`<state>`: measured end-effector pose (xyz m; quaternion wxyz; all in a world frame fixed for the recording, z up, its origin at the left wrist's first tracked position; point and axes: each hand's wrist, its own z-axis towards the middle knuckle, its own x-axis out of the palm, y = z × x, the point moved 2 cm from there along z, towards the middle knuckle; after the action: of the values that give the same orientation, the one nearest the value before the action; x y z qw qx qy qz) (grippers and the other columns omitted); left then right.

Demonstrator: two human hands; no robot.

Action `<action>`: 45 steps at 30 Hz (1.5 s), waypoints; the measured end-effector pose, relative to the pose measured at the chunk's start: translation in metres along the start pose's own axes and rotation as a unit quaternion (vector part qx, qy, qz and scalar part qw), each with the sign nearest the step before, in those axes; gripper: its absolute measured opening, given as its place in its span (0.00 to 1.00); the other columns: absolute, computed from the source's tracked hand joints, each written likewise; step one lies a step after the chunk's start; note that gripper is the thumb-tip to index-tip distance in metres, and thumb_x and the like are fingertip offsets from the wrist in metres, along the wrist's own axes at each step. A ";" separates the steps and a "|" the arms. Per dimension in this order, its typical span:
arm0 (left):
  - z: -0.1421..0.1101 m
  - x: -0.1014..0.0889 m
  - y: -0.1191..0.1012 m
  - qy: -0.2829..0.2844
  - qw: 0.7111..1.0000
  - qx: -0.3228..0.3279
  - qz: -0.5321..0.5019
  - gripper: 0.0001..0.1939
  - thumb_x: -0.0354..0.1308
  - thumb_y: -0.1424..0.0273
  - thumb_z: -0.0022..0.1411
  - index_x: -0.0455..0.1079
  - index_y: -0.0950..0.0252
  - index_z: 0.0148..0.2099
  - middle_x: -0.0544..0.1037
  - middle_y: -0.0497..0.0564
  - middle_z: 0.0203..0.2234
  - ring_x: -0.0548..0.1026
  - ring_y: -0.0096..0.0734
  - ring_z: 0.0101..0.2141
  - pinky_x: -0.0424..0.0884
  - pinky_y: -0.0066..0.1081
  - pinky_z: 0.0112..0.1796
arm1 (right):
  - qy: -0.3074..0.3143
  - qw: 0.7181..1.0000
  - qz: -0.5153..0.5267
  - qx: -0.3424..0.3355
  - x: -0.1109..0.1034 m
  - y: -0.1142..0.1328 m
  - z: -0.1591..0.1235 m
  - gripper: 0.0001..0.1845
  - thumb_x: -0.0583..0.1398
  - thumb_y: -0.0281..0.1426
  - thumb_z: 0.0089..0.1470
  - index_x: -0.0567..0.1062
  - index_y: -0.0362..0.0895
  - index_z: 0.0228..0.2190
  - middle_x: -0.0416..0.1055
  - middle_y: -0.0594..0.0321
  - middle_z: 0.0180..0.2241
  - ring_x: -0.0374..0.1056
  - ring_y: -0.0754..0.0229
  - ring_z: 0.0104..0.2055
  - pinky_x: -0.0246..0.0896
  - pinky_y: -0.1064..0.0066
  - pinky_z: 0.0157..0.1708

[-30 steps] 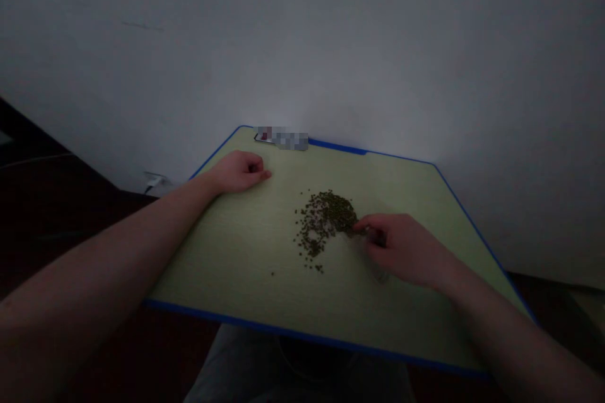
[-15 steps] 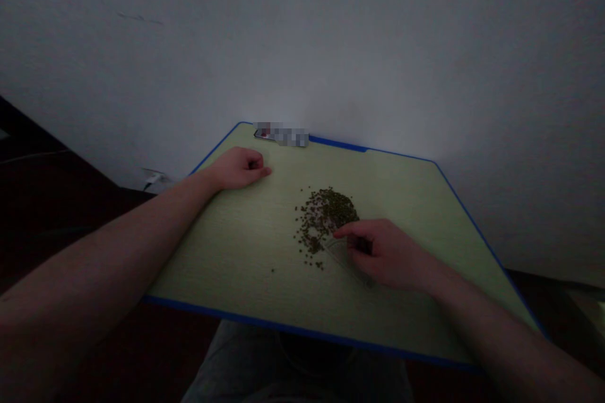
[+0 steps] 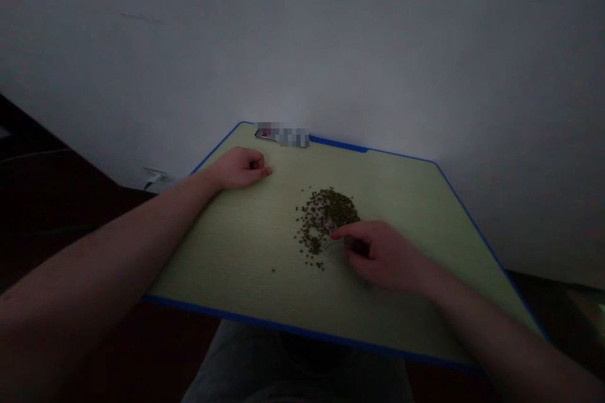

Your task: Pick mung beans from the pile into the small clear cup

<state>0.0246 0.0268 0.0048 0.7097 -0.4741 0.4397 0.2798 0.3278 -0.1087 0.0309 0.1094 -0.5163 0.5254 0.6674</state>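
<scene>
Small dark green beans point(image 3: 338, 204) lie in a loose pile on the pale table, thick at the far right side and scattered toward the left and front. My right hand point(image 3: 385, 255) is curled around a clear, see-through container point(image 3: 333, 250), which lies low on the tabletop with its edge by the near side of the pile. Most of that container is hidden behind the fingers, and its exact kind is hard to make out. My index finger points left over the beans. My left hand point(image 3: 241, 167) rests on the far left of the table, fingers curled in, holding nothing visible.
The table point(image 3: 227, 258) has a blue rim and stands against a grey wall point(image 3: 331, 44). A phone-like flat object point(image 3: 283, 136), partly blurred out, lies at the back edge. One stray bean point(image 3: 273, 271) sits near the front. A plug point(image 3: 154, 179) shows at the wall's lower left.
My right hand has moved left and slightly toward me with the clear container, from the pile's right side to its near edge. My left hand stays in place.
</scene>
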 end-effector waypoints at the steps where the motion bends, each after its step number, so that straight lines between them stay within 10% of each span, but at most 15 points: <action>1: 0.000 0.000 -0.001 0.000 1.000 -0.002 -0.003 0.18 0.55 0.55 0.55 0.62 0.64 0.23 0.62 0.43 0.14 0.59 0.23 0.20 0.54 0.29 0.24 | 0.001 1.000 0.001 -0.001 0.001 0.000 0.000 0.23 0.56 0.21 0.46 0.78 0.42 0.44 0.74 0.65 0.27 0.66 0.64 0.26 0.58 0.73 0.28; 45: 0.001 0.000 -0.001 0.005 1.000 -0.006 -0.021 0.18 0.55 0.56 0.55 0.62 0.64 0.23 0.62 0.44 0.15 0.59 0.24 0.20 0.53 0.30 0.25 | -0.032 0.995 -0.034 -0.090 0.014 0.010 0.014 0.24 0.54 0.19 0.49 0.77 0.42 0.46 0.77 0.58 0.38 0.71 0.59 0.38 0.64 0.67 0.40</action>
<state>0.0254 0.0269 0.0056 0.7104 -0.4886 0.4318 0.2649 0.3066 -0.1065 0.0246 0.1022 -0.5199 0.4410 0.7244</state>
